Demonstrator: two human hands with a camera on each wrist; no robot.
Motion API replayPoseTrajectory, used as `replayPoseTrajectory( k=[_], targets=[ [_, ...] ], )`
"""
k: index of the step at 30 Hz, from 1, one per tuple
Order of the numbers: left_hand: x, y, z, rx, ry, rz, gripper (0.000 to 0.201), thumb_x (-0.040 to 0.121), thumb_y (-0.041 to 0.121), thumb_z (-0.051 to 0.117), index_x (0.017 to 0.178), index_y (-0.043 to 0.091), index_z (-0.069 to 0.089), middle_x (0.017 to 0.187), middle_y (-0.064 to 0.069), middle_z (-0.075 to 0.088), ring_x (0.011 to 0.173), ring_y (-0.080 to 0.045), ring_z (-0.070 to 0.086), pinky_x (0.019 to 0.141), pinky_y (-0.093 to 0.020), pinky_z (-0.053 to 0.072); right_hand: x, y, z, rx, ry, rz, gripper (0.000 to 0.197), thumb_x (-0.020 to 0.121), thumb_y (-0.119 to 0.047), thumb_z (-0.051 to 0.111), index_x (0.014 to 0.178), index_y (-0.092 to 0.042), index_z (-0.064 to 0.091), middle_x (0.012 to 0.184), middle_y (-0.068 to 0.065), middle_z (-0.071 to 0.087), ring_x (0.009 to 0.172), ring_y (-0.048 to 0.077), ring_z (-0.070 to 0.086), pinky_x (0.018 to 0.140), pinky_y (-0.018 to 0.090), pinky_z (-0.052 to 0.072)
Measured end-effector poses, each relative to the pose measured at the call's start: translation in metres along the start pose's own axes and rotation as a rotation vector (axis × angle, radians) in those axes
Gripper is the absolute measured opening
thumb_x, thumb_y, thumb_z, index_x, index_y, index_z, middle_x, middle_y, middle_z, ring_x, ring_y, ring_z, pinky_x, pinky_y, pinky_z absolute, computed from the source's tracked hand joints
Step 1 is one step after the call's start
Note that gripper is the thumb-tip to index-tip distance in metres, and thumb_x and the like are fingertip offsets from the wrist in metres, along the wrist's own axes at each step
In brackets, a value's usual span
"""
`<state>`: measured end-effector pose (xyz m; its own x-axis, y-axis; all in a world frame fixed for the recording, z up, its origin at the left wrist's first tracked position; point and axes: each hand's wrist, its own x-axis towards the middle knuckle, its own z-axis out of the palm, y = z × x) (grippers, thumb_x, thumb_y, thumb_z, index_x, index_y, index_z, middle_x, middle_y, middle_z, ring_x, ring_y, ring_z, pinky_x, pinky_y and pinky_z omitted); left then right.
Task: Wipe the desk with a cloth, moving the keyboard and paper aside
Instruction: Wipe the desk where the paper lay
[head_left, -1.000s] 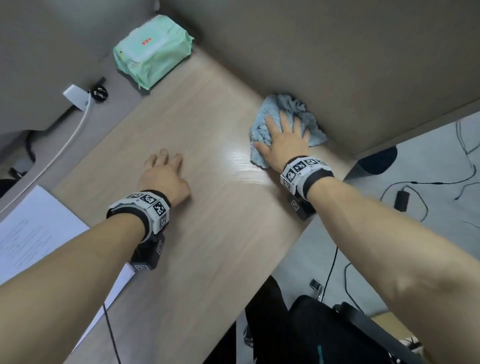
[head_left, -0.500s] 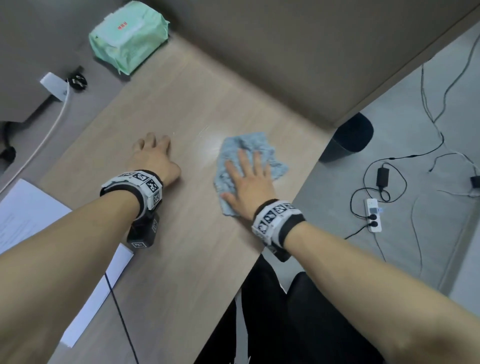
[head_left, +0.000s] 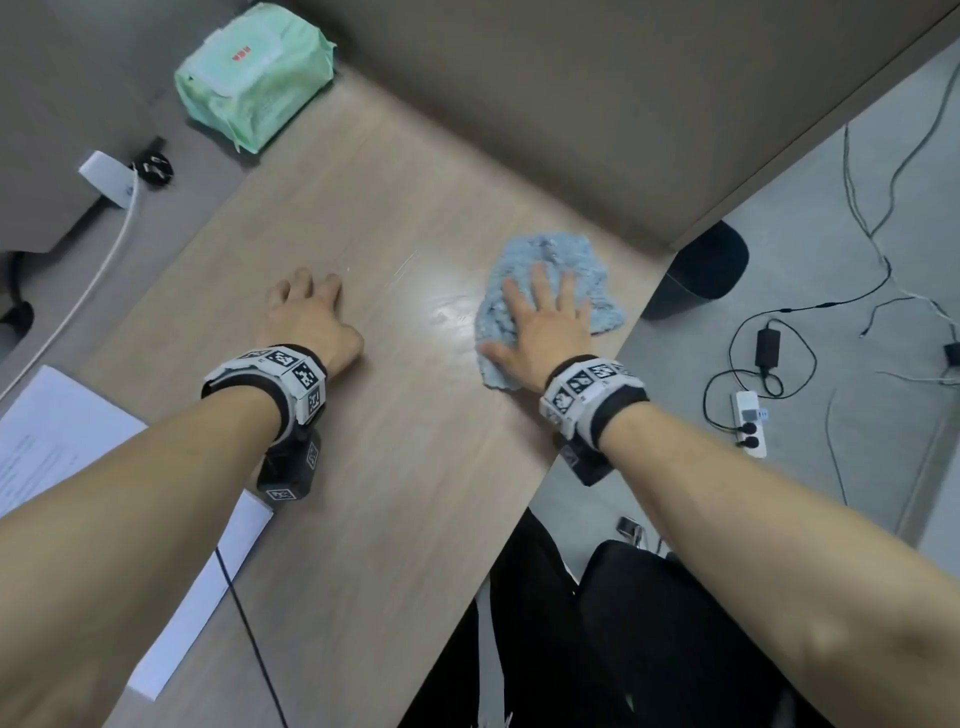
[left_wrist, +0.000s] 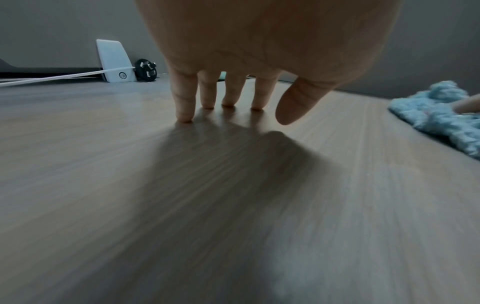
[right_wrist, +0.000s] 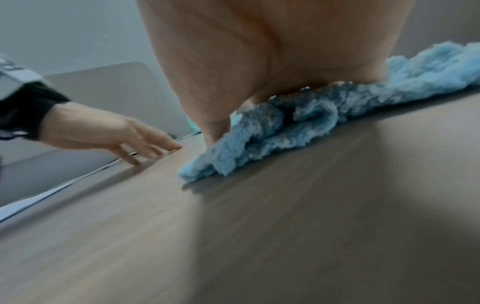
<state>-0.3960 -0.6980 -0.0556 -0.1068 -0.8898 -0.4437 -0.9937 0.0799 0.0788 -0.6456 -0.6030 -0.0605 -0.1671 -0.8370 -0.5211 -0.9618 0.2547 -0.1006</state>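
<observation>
A crumpled light-blue cloth (head_left: 571, 270) (right_wrist: 298, 123) (left_wrist: 441, 115) lies on the wooden desk (head_left: 395, 467) near its right edge. My right hand (head_left: 545, 317) (right_wrist: 272, 51) presses flat on the cloth with straight fingers. My left hand (head_left: 306, 306) (left_wrist: 233, 98) rests on the bare desk to the left of the cloth, fingertips touching the wood, holding nothing. White paper (head_left: 57, 452) lies at the desk's left edge, under my left forearm. No keyboard is in view.
A green pack of wet wipes (head_left: 254, 67) sits at the desk's far corner against the partition. A white adapter (head_left: 106, 176) (left_wrist: 114, 61) with its cable and a black plug (head_left: 153, 166) lie at far left. On the floor right are a dark bin (head_left: 701, 270), a power strip (head_left: 750, 423) and cables.
My right hand slid the cloth from the back partition toward me, then a little rightward to the desk's right edge. The left hand stayed resting on the desk.
</observation>
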Motion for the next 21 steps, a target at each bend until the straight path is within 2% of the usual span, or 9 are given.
replayPoseTrajectory(
  k=[3, 6, 8, 11, 14, 18, 21],
  targets=[
    [0.0, 0.0, 0.002, 0.015, 0.015, 0.0, 0.072, 0.071, 0.023, 0.05, 0.141, 0.03, 0.035, 0.151, -0.004, 0.029, 0.14, -0.035, 0.024, 0.111, -0.043, 0.031, -0.019, -0.039, 0.019, -0.146, -0.023, -0.243, 0.088, 0.089, -0.075, 0.033, 0.157, -0.033, -0.002, 0.165, 0.003, -0.013, 0.148, 0.039, -0.018, 0.118, 0.062, -0.002],
    [0.003, -0.001, 0.002, 0.009, 0.004, 0.014, 0.075, 0.067, 0.027, 0.047, 0.141, 0.029, 0.037, 0.149, -0.005, 0.033, 0.138, -0.037, 0.027, 0.113, -0.042, 0.03, -0.043, -0.017, 0.035, -0.168, 0.0, -0.376, 0.079, 0.091, -0.073, 0.028, 0.157, -0.036, 0.005, 0.166, -0.001, -0.009, 0.15, 0.031, -0.018, 0.121, 0.056, -0.005],
    [0.004, -0.002, 0.001, 0.01, 0.016, 0.01, 0.076, 0.064, 0.028, 0.045, 0.14, 0.029, 0.038, 0.146, -0.005, 0.036, 0.136, -0.037, 0.029, 0.112, -0.043, 0.031, -0.049, 0.014, 0.038, -0.145, 0.013, -0.346, 0.078, 0.092, -0.075, 0.025, 0.157, -0.037, 0.005, 0.165, -0.003, -0.01, 0.15, 0.029, -0.019, 0.121, 0.054, -0.003],
    [0.006, -0.003, 0.003, -0.005, 0.001, 0.003, 0.075, 0.066, 0.027, 0.047, 0.14, 0.03, 0.038, 0.147, -0.004, 0.034, 0.138, -0.036, 0.028, 0.112, -0.043, 0.032, -0.043, 0.058, 0.03, -0.127, 0.025, -0.207, 0.082, 0.09, -0.079, 0.02, 0.157, -0.036, -0.003, 0.164, -0.001, -0.015, 0.149, 0.03, -0.019, 0.122, 0.052, -0.003],
    [0.006, -0.002, 0.003, -0.045, -0.003, -0.011, 0.073, 0.068, 0.023, 0.049, 0.14, 0.031, 0.038, 0.148, -0.002, 0.033, 0.14, -0.034, 0.024, 0.113, -0.043, 0.031, -0.02, 0.083, 0.016, -0.094, 0.077, -0.078, 0.086, 0.089, -0.08, 0.021, 0.158, -0.034, -0.001, 0.166, 0.0, -0.009, 0.151, 0.032, -0.011, 0.123, 0.051, 0.001],
    [0.008, -0.003, 0.003, -0.074, -0.011, -0.033, 0.075, 0.069, 0.024, 0.052, 0.141, 0.034, 0.036, 0.155, 0.0, 0.027, 0.143, -0.03, 0.02, 0.115, -0.042, 0.028, 0.019, 0.094, -0.006, -0.042, 0.132, 0.06, 0.088, 0.088, -0.079, 0.026, 0.158, -0.03, 0.006, 0.167, 0.004, -0.003, 0.151, 0.035, -0.003, 0.123, 0.05, 0.006],
    [0.007, -0.002, 0.004, -0.101, -0.008, -0.055, 0.076, 0.068, 0.026, 0.052, 0.142, 0.035, 0.035, 0.158, 0.0, 0.022, 0.145, -0.029, 0.018, 0.117, -0.041, 0.025, 0.039, 0.084, -0.019, -0.047, 0.112, 0.086, 0.087, 0.089, -0.076, 0.031, 0.158, -0.028, 0.007, 0.166, 0.006, -0.002, 0.15, 0.038, -0.001, 0.121, 0.054, 0.01]
  ],
)
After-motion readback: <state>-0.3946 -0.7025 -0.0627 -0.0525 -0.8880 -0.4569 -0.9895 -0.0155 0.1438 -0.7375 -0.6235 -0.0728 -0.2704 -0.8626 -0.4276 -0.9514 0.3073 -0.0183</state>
